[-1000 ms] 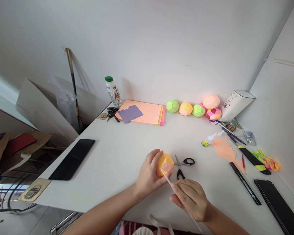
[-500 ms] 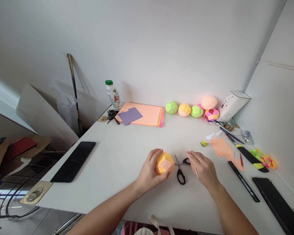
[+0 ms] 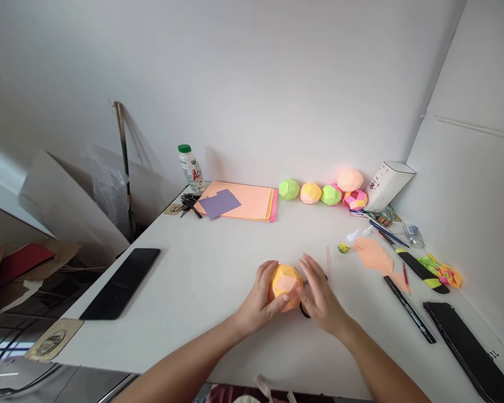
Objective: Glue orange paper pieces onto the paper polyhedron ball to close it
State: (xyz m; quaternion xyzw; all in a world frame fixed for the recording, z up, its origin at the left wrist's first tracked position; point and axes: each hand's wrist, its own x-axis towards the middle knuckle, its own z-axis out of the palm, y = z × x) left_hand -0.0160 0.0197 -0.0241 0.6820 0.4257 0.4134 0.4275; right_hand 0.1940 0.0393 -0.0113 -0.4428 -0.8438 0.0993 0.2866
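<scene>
Two hands cup a faceted orange-and-pink paper ball (image 3: 284, 284): left hand (image 3: 258, 302) gripping, right hand (image 3: 321, 296) open-fingered against it.

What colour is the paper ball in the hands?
The paper ball is orange-yellow with a peach-pink facet, seen in the head view.
</scene>
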